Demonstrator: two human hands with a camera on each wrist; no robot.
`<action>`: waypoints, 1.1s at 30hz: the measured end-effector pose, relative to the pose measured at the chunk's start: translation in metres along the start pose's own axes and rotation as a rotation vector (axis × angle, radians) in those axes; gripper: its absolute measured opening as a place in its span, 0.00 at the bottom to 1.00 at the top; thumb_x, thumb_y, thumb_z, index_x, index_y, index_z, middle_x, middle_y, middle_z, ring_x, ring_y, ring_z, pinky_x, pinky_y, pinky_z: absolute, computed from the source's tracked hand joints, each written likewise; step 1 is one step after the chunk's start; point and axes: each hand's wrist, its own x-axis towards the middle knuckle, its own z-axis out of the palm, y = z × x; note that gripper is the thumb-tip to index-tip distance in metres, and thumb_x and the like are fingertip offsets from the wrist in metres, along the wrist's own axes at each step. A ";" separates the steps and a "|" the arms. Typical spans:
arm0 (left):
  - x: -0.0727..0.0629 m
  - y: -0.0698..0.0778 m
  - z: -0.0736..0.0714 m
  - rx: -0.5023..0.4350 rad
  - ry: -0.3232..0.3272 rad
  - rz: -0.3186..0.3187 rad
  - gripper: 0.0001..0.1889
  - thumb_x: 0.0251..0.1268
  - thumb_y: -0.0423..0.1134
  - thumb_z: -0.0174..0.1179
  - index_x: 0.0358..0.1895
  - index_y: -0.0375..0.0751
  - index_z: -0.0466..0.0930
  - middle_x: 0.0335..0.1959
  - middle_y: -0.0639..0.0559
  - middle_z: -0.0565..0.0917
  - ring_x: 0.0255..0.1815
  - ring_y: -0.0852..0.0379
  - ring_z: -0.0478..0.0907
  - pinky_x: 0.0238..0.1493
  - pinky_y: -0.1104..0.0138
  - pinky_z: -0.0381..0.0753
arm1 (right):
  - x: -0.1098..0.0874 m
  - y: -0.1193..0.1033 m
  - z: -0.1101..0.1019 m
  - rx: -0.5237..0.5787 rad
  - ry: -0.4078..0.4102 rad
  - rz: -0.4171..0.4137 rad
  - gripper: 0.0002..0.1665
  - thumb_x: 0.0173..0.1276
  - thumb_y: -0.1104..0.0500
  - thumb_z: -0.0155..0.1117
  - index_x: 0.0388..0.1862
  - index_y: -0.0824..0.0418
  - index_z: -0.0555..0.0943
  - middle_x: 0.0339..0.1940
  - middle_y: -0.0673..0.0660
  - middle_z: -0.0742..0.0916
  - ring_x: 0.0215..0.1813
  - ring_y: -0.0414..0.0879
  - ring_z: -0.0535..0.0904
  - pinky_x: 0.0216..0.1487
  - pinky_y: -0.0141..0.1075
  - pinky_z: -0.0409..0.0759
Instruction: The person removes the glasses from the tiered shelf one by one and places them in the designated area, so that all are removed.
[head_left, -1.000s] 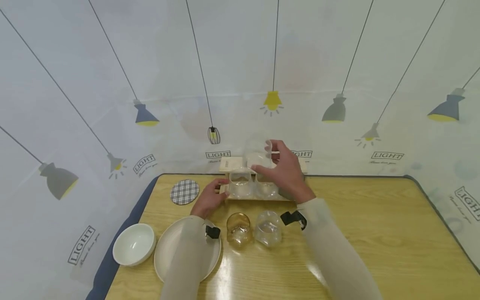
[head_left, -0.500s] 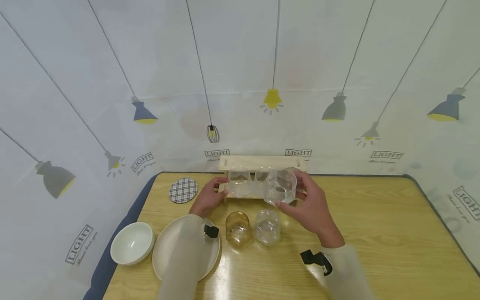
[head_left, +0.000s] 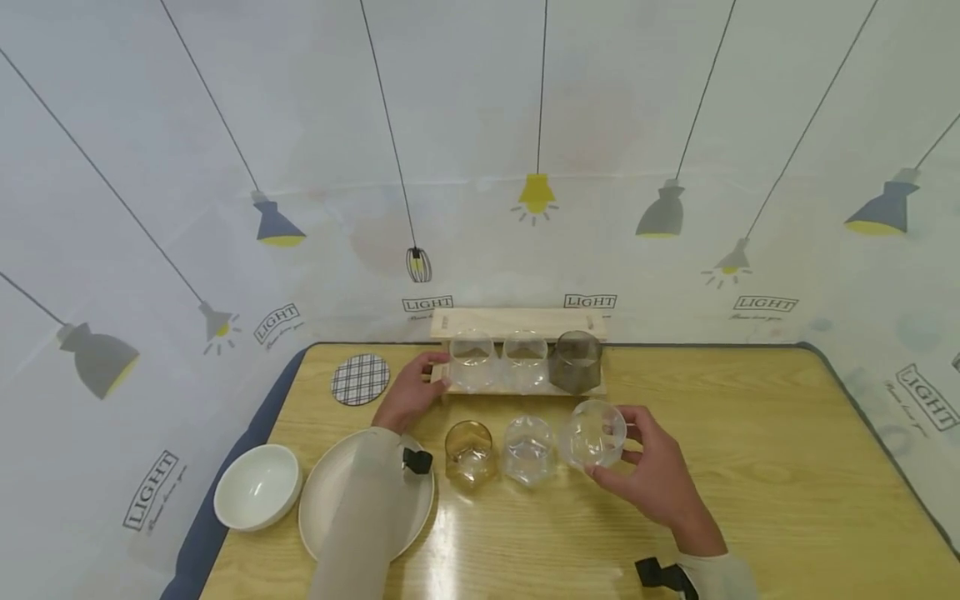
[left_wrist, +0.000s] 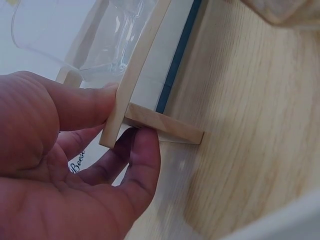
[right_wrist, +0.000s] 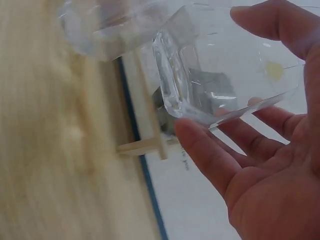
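The person's right hand (head_left: 654,473) pinches a clear glass (head_left: 588,435), the thumb on the near side and the fingers spread along the far side, as the right wrist view also shows. The held glass is in front of the right end of a wooden rack (head_left: 517,322), just beside a second clear glass (head_left: 529,451); whether its base touches the worktop (head_left: 757,442) cannot be told. The left hand (head_left: 409,392) pinches the left end of the rack; in the left wrist view its thumb (left_wrist: 92,106) lies on the board and a bent finger (left_wrist: 145,165) touches the wood from the other side. Three glasses stand in a row on the rack: a left clear tumbler (head_left: 472,362), a middle clear tumbler (head_left: 525,362) and, at the right end, a smoky grey tumbler (head_left: 577,363). In front of them, an amber glass (head_left: 470,455) stands on the worktop, to the left of the second clear glass. The left sleeve (head_left: 352,533) crosses over a cream plate (head_left: 318,500), with a white bowl (head_left: 258,486) just beside it on the left. A round checked coaster (head_left: 361,380) lies near the left hand, toward the back. Behind the worktop, a pale wall covering (head_left: 480,108) bears printed hanging lamps and the word LIGHT.
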 end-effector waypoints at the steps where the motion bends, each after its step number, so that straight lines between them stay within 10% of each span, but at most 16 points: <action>1: 0.000 0.000 0.000 0.000 0.002 0.004 0.23 0.76 0.37 0.64 0.71 0.49 0.77 0.68 0.39 0.77 0.68 0.40 0.75 0.62 0.50 0.81 | -0.001 0.004 0.001 0.004 -0.005 0.020 0.46 0.56 0.57 0.86 0.69 0.61 0.71 0.62 0.63 0.82 0.64 0.63 0.82 0.54 0.40 0.90; 15: -0.004 0.005 0.001 0.013 0.004 -0.016 0.22 0.77 0.39 0.64 0.70 0.52 0.77 0.67 0.39 0.77 0.67 0.41 0.75 0.60 0.51 0.80 | -0.005 0.041 0.022 0.042 -0.061 0.221 0.52 0.59 0.59 0.84 0.75 0.64 0.64 0.70 0.70 0.78 0.71 0.69 0.78 0.55 0.45 0.90; 33: -0.003 0.002 -0.001 0.037 -0.002 -0.011 0.22 0.77 0.40 0.63 0.70 0.55 0.77 0.68 0.40 0.76 0.68 0.40 0.74 0.62 0.49 0.80 | -0.003 0.034 0.015 -0.075 -0.102 0.150 0.52 0.66 0.47 0.80 0.78 0.64 0.62 0.74 0.69 0.76 0.73 0.67 0.76 0.65 0.55 0.84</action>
